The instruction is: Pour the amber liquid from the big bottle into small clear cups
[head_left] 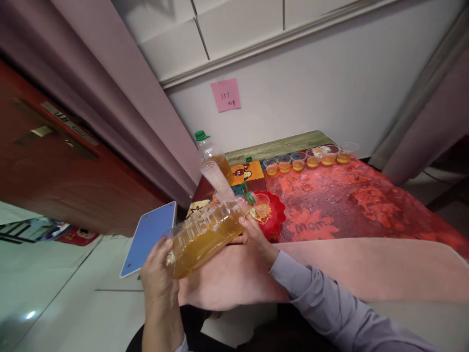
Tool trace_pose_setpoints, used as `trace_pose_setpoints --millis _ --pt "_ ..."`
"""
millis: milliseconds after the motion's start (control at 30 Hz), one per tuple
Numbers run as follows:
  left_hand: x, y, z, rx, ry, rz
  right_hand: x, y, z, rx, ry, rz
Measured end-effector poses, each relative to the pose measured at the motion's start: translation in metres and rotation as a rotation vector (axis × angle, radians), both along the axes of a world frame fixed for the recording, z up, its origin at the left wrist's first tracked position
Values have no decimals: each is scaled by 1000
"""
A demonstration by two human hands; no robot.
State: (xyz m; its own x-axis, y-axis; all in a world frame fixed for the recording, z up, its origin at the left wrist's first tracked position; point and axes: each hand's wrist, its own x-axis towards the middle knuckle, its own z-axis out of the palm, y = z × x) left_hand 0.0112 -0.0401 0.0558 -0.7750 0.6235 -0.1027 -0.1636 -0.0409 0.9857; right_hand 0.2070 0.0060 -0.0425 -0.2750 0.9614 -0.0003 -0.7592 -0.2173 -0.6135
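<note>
Amber-filled plastic bottle [207, 239]: I log it tilted, left hand [158, 268] holding its base, right hand [255, 235] holding near the neck; long axis runs toward the clear cup [262, 201] in the red dish [280, 213], right hand nearer.

- Home-like room, probably a dwelling.
- Left of frame: reddish-brown door [84, 168] with metal handle [41, 131], beside a mauve curtain [124, 83].
- Centre to right: tablecloth [340, 205] printed with cartoon figures.
- Lower left: pale tiled floor [62, 298].
</note>
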Motion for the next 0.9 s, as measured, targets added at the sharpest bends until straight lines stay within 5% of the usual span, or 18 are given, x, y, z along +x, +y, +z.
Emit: trace_pose_setpoints --millis 900 --pt "-2 -1 -2 -6 -21 13 -1 1 -4 4 -4 24"
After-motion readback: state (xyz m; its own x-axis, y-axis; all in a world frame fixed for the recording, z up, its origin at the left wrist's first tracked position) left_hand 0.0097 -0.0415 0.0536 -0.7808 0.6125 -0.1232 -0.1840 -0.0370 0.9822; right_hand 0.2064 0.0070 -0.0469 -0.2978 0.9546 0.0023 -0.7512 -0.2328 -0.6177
